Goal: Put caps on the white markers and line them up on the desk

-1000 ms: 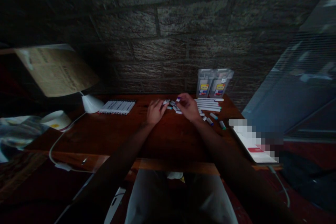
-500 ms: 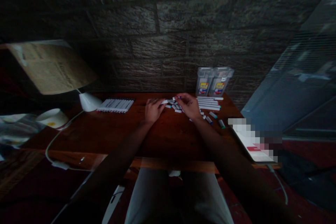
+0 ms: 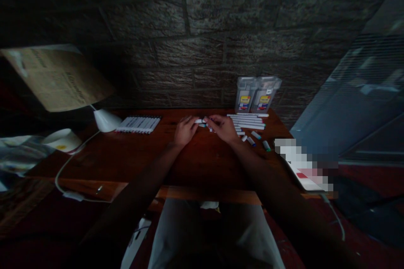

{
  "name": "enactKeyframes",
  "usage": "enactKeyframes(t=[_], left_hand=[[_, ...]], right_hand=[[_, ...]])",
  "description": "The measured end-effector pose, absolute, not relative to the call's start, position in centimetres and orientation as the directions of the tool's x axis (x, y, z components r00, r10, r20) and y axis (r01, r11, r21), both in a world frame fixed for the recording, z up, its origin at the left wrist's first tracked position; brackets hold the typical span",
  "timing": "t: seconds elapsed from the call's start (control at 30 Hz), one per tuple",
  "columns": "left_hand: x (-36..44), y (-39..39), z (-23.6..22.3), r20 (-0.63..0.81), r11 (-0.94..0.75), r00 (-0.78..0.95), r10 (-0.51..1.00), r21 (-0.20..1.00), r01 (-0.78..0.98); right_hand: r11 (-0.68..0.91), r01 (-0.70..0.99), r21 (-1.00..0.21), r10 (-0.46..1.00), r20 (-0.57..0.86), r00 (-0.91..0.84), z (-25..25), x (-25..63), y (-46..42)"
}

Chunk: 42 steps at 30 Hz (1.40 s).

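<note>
Wooden desk [image 3: 202, 168]: white marker [image 3: 199, 121] between left grip [image 3: 185, 131], right grip [image 3: 225, 128].

Dial with 12 at the wall [image 3: 202, 50]: dark grey, block pattern. Desk [image 3: 132, 157] red-brown. 10: shade [image 3: 59, 80] tan, dark lettering; lamp base [image 3: 106, 121] white. 9: cup [image 3: 65, 139] white, yellow spot. Held pen [image 3: 198, 121], centre, white. Half past 1: boxes [image 3: 245, 94] clear grey, yellow/blue/red labels. Near 3, from here I see caps [image 3: 266, 146] white, ends blue, teal, green.
</note>
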<state>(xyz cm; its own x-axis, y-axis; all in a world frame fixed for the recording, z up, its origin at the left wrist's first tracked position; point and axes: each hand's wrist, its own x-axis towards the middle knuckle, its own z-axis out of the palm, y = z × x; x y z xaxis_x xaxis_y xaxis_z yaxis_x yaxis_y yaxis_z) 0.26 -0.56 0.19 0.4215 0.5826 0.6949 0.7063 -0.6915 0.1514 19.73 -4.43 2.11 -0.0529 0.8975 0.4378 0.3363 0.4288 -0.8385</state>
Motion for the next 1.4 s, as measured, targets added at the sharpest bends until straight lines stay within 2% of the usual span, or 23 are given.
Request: enactKeyframes(t=[0.17,0.47,0.7,0.87,1.1,1.4], left_hand=[[0.8,-0.9,0.1,0.693,-0.716,0.479,0.539,0.076,0.694],[1.2,-1.8,0.9,0.674,-0.708,0.503,0.541,0.043,0.704],[1.0,-1.3,0.6,0.679,-0.729,0.498,0.539,0.08,0.68],[0.9,-1.0,0.4,0.681,-0.716,0.505,0.531,0.041,0.697],[1.2,-1.6,0.2,0.671,-0.693,0.48,0.565,0.069,0.718],[1.4,-1.4,0.3,0.666,-0.682,0.526,0.529,-0.035,0.731]], right_hand=[[0.417,0.374,-0.828,0.902,0.428,-0.058,2.5,19.9,-4.8],[0.445,0.435,-0.783,0.886,0.457,-0.084,2.6,20.1,-4.9],[0.462,0.485,-0.743,0.861,0.507,-0.043,2.7,19.8,-4.9],[0.429,0.508,-0.747,0.869,0.495,-0.007,2.4,20.1,-4.6],[0.443,0.452,-0.774,0.875,0.484,-0.028,2.3,20.1,-4.5],[0.426,0.499,-0.755,0.879,0.475,-0.032,2.3,20.0,-4.6]])
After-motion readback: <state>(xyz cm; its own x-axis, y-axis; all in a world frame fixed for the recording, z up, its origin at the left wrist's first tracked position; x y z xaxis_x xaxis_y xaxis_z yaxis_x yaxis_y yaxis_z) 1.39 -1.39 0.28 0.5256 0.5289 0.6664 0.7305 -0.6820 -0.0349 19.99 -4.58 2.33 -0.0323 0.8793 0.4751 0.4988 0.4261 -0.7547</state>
